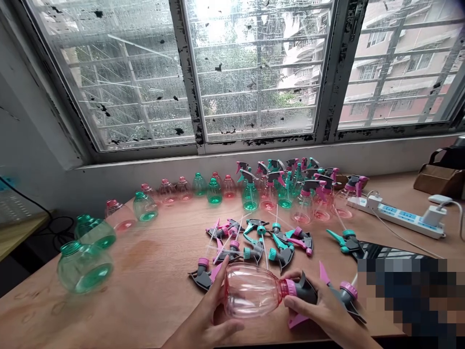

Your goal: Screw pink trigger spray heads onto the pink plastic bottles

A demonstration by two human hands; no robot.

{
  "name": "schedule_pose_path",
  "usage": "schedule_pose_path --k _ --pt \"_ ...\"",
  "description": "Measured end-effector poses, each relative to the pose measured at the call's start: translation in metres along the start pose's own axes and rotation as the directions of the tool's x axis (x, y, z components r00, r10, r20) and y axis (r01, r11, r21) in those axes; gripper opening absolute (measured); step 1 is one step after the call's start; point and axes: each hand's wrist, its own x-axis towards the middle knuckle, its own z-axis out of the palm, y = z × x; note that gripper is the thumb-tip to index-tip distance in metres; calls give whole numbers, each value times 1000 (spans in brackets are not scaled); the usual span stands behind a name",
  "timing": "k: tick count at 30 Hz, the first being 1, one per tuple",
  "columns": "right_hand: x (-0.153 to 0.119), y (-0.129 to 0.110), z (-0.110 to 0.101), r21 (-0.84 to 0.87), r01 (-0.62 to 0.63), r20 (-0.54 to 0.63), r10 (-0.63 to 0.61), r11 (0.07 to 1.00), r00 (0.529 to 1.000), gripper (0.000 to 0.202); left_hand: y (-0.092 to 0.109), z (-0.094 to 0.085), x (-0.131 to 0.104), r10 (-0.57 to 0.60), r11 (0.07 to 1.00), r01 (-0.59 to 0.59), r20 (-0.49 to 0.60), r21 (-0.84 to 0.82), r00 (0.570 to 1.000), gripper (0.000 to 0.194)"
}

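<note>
A clear pink spray bottle (pixel 252 291) lies sideways in the air near the table's front edge. My left hand (pixel 209 312) cups its base, thumb below and fingers behind. At the neck, my right hand (pixel 321 310) grips a grey and pink trigger spray head (pixel 304 288), its pink collar against the bottle's mouth. How far the collar is threaded cannot be seen. Just beyond the bottle lies a pile of loose spray heads (pixel 256 249) in grey, pink and teal with thin tubes. Another pink spray head (pixel 348 292) rests right of my right hand.
Open green bottles (pixel 85 271) and pink bottles (pixel 167 193) curve along the table's left and back. Several bottles with spray heads (pixel 269 191) stand by the window wall. A power strip (pixel 399 215) with cables, a brown bag (pixel 441 172) and a dark flat panel (pixel 395 253) are at right.
</note>
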Motion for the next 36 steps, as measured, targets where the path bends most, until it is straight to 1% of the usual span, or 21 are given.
schedule_pose_path --k 2,4,6,9,12,15,17,19,20,22,24,28,30,31,34,36 --pt "0 0 0 6 15 3 -15 1000 1000 34 -1 0 0 -14 997 15 15 -70 1000 116" --pt "0 1 0 16 26 -1 -26 1000 1000 34 -3 -1 0 -15 994 18 25 -110 1000 111" --pt "0 2 1 17 27 -11 -27 1000 1000 34 -3 -1 -2 -15 995 17 20 -98 1000 105" --pt "0 1 3 28 17 -22 -17 999 1000 36 -1 -1 -4 -31 999 31 6 -33 1000 105" --pt "0 -1 3 41 14 -11 -14 999 1000 36 0 0 -3 12 1000 -12 -7 9 1000 101" --pt "0 -2 1 3 12 -2 -12 1000 1000 35 -3 3 1 64 996 -63 16 -64 998 96" --pt "-1 -2 -1 -37 20 14 -19 999 1000 33 -6 3 4 71 990 -69 14 -120 997 107" --pt "-1 -2 -2 -59 32 41 -30 998 999 32 -9 2 4 43 987 -41 5 -153 999 121" --pt "-1 -1 -3 -60 37 51 -34 998 998 31 -10 1 3 23 987 -22 6 -160 1000 123" --pt "0 0 -3 -48 36 60 -33 998 998 32 -10 0 1 -6 987 9 20 -160 1000 117" --pt "0 1 -2 -21 28 50 -27 999 998 33 -8 -1 -2 -10 991 13 26 -133 1000 108" --pt "1 1 1 64 16 18 -17 998 1000 34 -5 0 -2 39 996 -37 21 -80 999 101" --pt "1 1 1 79 14 12 -15 997 1000 34 -4 1 0 68 994 -66 26 -91 997 100" --pt "1 1 1 77 15 12 -16 997 1000 34 -3 2 0 70 992 -67 31 -103 997 102" --pt "1 1 -1 30 20 30 -21 999 999 33 0 3 0 31 988 -26 32 -151 999 121" --pt "0 2 -2 6 25 39 -26 1000 999 33 1 2 -1 1 988 1 18 -152 1000 121"
